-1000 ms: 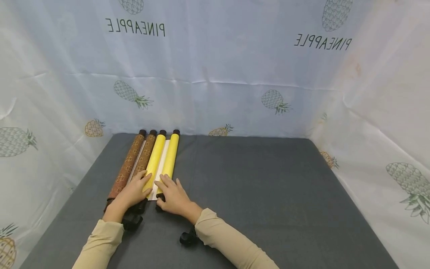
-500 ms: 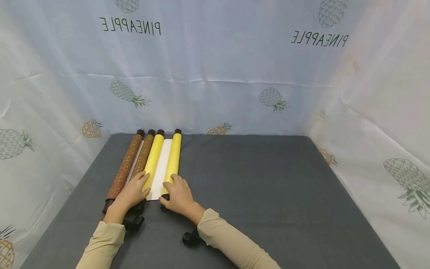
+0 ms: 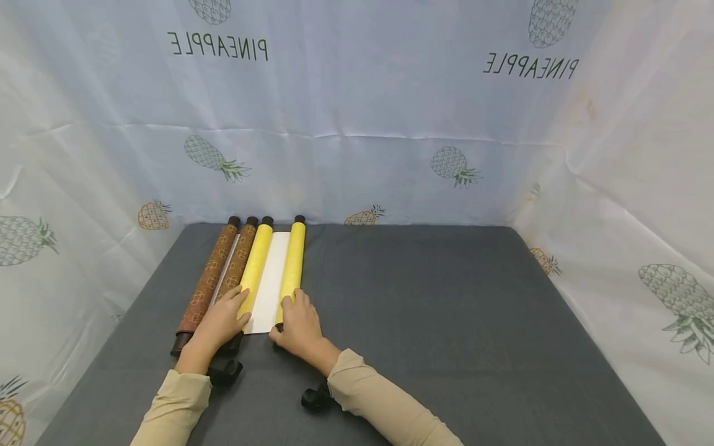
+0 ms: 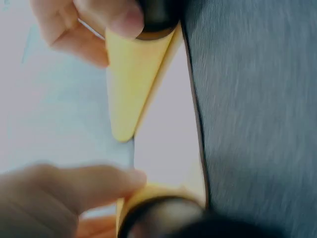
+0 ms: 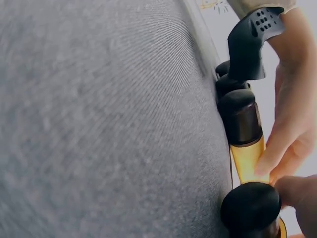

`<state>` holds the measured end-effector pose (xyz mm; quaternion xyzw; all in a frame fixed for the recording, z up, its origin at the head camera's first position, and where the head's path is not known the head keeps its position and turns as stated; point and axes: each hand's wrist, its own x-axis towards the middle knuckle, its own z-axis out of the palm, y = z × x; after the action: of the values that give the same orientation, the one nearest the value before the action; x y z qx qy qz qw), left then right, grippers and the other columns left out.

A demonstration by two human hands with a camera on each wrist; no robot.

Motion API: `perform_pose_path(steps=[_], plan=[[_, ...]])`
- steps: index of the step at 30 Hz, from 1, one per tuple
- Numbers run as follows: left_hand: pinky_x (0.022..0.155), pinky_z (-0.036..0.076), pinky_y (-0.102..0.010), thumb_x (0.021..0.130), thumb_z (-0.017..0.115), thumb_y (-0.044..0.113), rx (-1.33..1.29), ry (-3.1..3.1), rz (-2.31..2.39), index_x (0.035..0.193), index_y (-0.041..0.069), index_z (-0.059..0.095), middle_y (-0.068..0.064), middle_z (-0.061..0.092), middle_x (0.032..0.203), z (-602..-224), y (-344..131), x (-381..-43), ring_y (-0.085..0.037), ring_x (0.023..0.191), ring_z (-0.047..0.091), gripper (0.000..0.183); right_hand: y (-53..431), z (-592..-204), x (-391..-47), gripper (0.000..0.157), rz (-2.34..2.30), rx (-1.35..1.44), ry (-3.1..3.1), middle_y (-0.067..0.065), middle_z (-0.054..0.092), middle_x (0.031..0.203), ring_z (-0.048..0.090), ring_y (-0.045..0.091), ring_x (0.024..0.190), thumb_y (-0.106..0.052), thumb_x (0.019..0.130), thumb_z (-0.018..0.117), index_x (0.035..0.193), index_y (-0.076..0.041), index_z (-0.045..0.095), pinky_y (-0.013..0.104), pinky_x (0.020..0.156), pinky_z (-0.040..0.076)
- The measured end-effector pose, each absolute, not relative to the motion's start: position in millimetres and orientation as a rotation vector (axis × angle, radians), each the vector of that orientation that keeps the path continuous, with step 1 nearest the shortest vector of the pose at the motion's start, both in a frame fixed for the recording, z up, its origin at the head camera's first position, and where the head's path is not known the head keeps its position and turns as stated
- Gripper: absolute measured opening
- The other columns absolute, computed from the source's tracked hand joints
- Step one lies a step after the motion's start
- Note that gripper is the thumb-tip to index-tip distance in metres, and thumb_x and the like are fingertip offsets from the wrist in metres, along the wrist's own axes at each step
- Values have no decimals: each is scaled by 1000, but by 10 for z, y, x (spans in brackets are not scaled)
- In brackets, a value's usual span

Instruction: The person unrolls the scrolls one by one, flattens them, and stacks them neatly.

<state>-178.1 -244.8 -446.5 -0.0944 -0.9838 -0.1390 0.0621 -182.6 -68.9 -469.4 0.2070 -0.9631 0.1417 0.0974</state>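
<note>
A yellow scroll [image 3: 292,263] with black end knobs lies partly unrolled at the table's left, a white paper strip [image 3: 269,285] showing between its two rolls. My left hand [image 3: 224,317] holds the near end of its left roll, thumb and fingers around it in the left wrist view. Around the near end of the right roll curls my right hand [image 3: 301,322]; in the right wrist view its thumb [image 5: 292,191] touches beside the black knob [image 5: 251,206]. Left of the yellow scroll lies a brown patterned scroll [image 3: 209,275], partly covered by my left hand and forearm.
The grey cloth-covered table [image 3: 435,322] extends to the right of the scrolls. Pineapple-print curtains [image 3: 357,111] enclose its back and sides. A black wrist device [image 3: 316,397] sits under my right wrist, another [image 3: 225,373] beside my left.
My right hand has moved a little to the right with the right yellow roll, and the white strip between the rolls has widened. My left hand stays on the left roll.
</note>
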Motion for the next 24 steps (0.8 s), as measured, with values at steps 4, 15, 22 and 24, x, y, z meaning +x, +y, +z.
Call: perform_pose_path(steps=[4, 15, 22, 24], plan=[[88, 52, -57, 82, 71, 7, -202, -2960, -383, 126, -14, 54, -39, 53, 127, -4450, -2386, -1772, -53, 109, 59, 51, -697, -4690, -1803, 53, 503, 542, -2900, 11, 53, 122, 57, 20, 94, -42, 80, 73, 124, -17, 55, 29, 67, 50], [81, 55, -54, 79, 74, 5, -68, -2953, -398, 123, -12, 57, -38, 60, 115, -4407, -2285, -1799, -50, 95, 65, 51, -738, -4671, -1799, 52, 423, 502, -3005, 9, 60, 109, 51, 20, 91, -48, 83, 68, 131, -30, 56, 29, 70, 44], [65, 54, -50, 77, 76, 8, -9, -2945, -350, 111, -17, 58, -34, 65, 90, -4416, -2294, -1801, -43, 74, 65, 46, -722, -4693, -1829, 44, 683, 446, -2964, 11, 61, 103, 60, 23, 88, -41, 89, 66, 128, -24, 56, 31, 63, 50], [60, 52, -47, 77, 77, 9, 7, -2943, -339, 104, -16, 59, -30, 64, 81, -4421, -2296, -1798, -38, 67, 63, 41, -712, -4696, -1846, 38, 813, 404, -2935, 13, 60, 103, 61, 24, 83, -35, 91, 64, 126, -22, 56, 30, 58, 48]])
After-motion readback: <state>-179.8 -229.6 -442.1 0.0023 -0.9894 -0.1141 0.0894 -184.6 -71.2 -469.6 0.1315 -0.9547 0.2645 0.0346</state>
